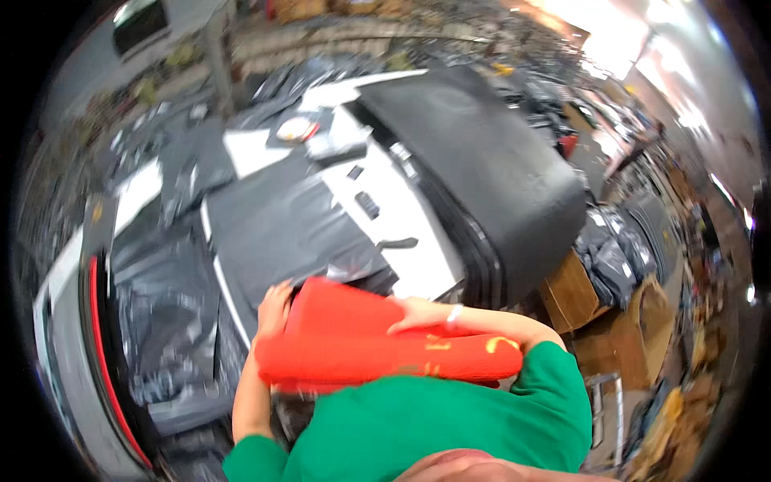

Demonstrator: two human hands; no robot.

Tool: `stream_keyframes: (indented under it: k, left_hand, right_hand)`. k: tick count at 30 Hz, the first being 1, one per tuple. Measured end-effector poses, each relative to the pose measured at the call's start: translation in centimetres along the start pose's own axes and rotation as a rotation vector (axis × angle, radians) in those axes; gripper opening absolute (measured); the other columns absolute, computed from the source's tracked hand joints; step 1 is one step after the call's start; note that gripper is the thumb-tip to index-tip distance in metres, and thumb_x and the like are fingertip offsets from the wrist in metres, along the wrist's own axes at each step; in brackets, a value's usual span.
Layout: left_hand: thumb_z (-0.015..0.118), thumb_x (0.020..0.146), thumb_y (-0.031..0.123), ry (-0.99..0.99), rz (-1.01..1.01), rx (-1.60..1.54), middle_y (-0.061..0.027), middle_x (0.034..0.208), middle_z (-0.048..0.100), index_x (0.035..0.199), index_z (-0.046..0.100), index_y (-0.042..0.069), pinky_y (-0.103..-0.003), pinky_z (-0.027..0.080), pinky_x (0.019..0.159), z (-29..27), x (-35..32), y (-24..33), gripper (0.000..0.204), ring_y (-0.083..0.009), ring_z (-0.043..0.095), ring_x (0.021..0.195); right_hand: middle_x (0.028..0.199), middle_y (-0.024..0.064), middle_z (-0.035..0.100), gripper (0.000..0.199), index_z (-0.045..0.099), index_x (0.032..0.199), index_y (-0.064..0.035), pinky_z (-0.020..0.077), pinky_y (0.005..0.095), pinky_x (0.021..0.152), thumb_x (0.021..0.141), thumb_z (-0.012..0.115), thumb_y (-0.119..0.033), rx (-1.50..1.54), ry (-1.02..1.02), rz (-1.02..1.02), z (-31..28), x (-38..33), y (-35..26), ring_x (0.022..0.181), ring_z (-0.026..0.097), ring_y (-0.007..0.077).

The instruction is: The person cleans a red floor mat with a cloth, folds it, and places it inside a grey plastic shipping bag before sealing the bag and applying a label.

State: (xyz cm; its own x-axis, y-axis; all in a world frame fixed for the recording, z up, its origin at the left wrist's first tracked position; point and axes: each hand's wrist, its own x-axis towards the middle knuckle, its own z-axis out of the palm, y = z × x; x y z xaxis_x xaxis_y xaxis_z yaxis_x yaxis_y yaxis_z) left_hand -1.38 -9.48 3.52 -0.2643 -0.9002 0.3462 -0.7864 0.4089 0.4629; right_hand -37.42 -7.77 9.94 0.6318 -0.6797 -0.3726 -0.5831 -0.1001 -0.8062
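A thick red mat [345,353], partly rolled or folded and with yellow marks, is held up against my green-sleeved body. My left hand [275,309] grips its left end, fingers bent over the edge. My right forearm reaches across the mat, and my right hand [418,313] presses on its upper flap with the fingers curled and partly hidden. Just beyond the mat lies a dark sheet-like stack [281,217] on the white tabletop [422,217]. A small black object [367,204] and a dark curved tool [397,243] rest on that white surface.
A large stack of black mats [482,153] stands right of the white surface. Plastic-wrapped dark packages [169,313] lie at the left, beside a red-edged strip [104,353]. Cardboard boxes [574,297] and wrapped dark bundles [614,249] stand at the right.
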Motion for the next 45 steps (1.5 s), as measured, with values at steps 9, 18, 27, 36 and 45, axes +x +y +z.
stream_keyframes:
  k: [9,18,27,36,45]
  left_hand:
    - [0.050,0.060,-0.007,-0.365,-0.174,-0.366,-0.0177,0.127,0.049,0.121,0.050,0.001,-0.034,0.035,0.101,-9.3,-4.5,2.0,0.062,-0.0310,0.043,0.122]
    - [0.047,0.067,-0.007,-0.317,0.234,0.090,-0.0113,0.127,0.050,0.120,0.049,0.005,-0.038,0.049,0.076,-7.1,2.3,16.9,0.054,-0.0309,0.059,0.094]
    - [0.052,0.083,0.032,-0.444,-0.934,-0.107,-0.0348,0.088,0.054,0.100,0.052,-0.009,-0.048,0.042,0.079,0.1,-5.1,9.7,0.044,-0.0472,0.052,0.092]
    - [0.045,0.088,0.026,-0.096,-0.923,-1.243,-0.0080,0.079,0.061,0.090,0.058,0.003,-0.033,0.051,0.065,-0.2,-0.4,14.0,0.026,-0.0204,0.061,0.070]
    - [0.052,0.087,0.025,0.155,-0.936,-1.224,-0.0110,0.095,0.063,0.114,0.052,0.000,-0.032,0.052,0.060,4.7,-7.8,-2.7,0.037,-0.0224,0.064,0.079]
  right_hand:
    - [0.110,0.0164,0.060,0.066,0.050,0.116,0.0015,0.0420,0.0325,0.089,0.070,0.073,-0.040,0.230,0.332,0.142,-0.3,-1.5,5.4,0.102,0.056,0.0243]
    - [0.101,0.0189,0.062,0.066,0.056,0.107,-0.0033,0.0449,0.0364,0.083,0.066,0.070,-0.053,0.010,0.342,0.261,-0.9,-0.1,7.6,0.096,0.059,0.0306]
    - [0.098,0.0165,0.063,0.070,0.055,0.108,-0.0072,0.0456,0.0386,0.080,0.062,0.068,-0.059,-0.058,0.338,0.341,-2.7,0.0,4.6,0.093,0.060,0.0313]
    - [0.101,0.0214,0.062,0.079,0.054,0.113,-0.0003,0.0480,0.0391,0.077,0.059,0.071,-0.056,-0.122,0.454,0.070,-10.0,12.1,-0.5,0.092,0.061,0.0322]
    - [0.108,0.0213,0.057,0.085,0.037,0.128,-0.0039,0.0475,0.0426,0.076,0.070,0.060,-0.061,-0.185,0.523,0.137,-1.4,13.7,0.8,0.093,0.059,0.0346]
